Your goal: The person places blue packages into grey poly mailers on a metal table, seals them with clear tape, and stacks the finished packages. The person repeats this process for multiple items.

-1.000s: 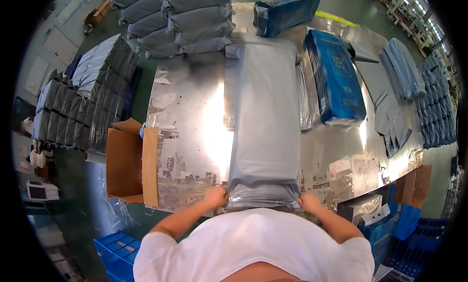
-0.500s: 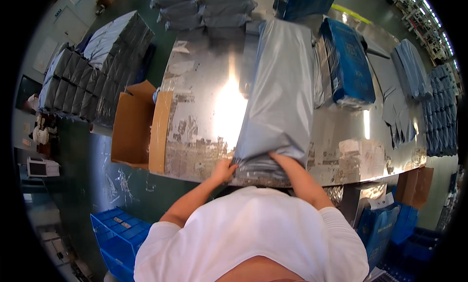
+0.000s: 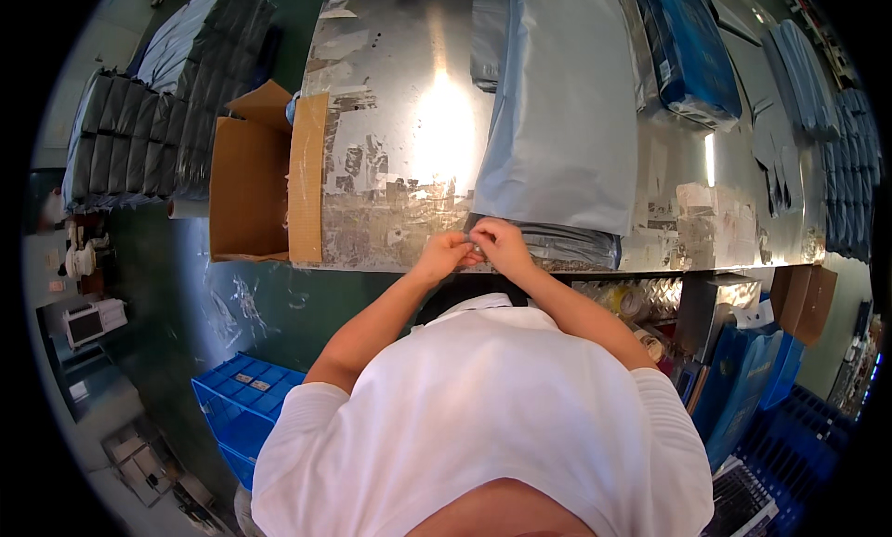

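Observation:
A long light-grey plastic mailing bag (image 3: 565,119) lies flat on the metal table, reaching almost to its near edge. Darker folded plastic layers (image 3: 571,243) stick out from beneath it. My left hand (image 3: 448,255) and my right hand (image 3: 503,247) meet at the bag's near left corner, above the table edge. Both are closed, with fingertips pinched together. Whatever sits between the fingers is too small to make out. The right hand is nearest the bag's lower edge and the dark layers.
Left of the table stands an open cardboard box (image 3: 251,189), with stacked grey parcels (image 3: 130,137) beyond. A blue plastic-wrapped package (image 3: 689,49) lies right of the bag. More grey bags (image 3: 799,77) lie at the far right. A blue crate (image 3: 243,398) is at lower left.
Both hands have left the bunched near end of the bag and come together at its left corner. The bag now lies flatter and wider. The view has shifted downward.

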Demonstrator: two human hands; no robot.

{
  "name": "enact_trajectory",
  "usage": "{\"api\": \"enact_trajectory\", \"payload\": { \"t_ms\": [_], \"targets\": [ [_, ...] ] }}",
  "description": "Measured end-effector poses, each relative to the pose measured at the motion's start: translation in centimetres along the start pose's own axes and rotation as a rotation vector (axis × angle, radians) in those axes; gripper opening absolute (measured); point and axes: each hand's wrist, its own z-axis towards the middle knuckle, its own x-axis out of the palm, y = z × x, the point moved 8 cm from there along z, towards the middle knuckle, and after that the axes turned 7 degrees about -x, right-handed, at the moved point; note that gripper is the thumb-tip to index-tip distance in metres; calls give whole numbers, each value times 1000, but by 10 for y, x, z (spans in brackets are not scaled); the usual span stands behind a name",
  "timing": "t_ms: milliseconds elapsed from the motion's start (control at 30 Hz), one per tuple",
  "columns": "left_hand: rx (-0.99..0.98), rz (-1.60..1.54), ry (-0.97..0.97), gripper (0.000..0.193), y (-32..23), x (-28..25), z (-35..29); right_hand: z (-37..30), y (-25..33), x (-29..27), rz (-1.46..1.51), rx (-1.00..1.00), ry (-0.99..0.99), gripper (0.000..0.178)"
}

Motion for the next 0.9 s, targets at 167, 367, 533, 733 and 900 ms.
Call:
{"api": "enact_trajectory", "payload": {
  "t_ms": [167, 367, 533, 733, 900],
  "targets": [
    [-71, 101, -35, 14, 5, -12, -7, -83, -12, -100, 187, 236, -447, 10],
    [-51, 352, 5, 17, -4, -38, -1, -415, -168, -115, -912, 561, 335, 17],
    [917, 1680, -426, 47, -127, 17, -53, -163, 27, -207, -1280, 14, -173, 47],
    [1397, 1983, 394, 32, -114, 82, -18, -70, 27, -200, -1198, -554, 422, 24],
    [1261, 1568, 136, 23, -134, 66, -10, -62, 1, -241, -853, -398, 40, 8]
  ]
}}
